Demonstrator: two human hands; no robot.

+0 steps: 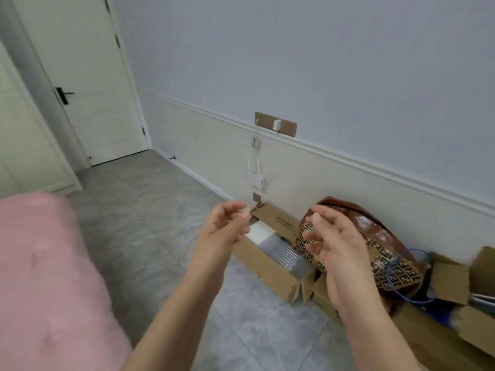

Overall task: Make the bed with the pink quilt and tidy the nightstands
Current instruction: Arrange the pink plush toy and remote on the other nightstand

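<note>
My fingers [316, 238] on my right hand [333, 246] are spread apart and bent a little, like a claw, and they hold nothing. On my left hand [226, 227] the fingers curl in close and my thumb tip nearly meets my first finger (I cannot tell if something tiny is pinched there). Both hands are raised in front of me, near each other but not touching, with my bare arms reaching up from the bottom of the view.

Behind my right hand sits a brown patterned bag [375, 242] on some cardboard boxes [270, 266] by the wall. A blue cord [401, 274] hangs over the bag. A white router [255, 175] hangs on the wall above the boxes.

The pink quilt [45, 277] is far to my left, fuzzy and blurry, well apart from both hands. A white door [80, 76] is shut in the corner.
</note>
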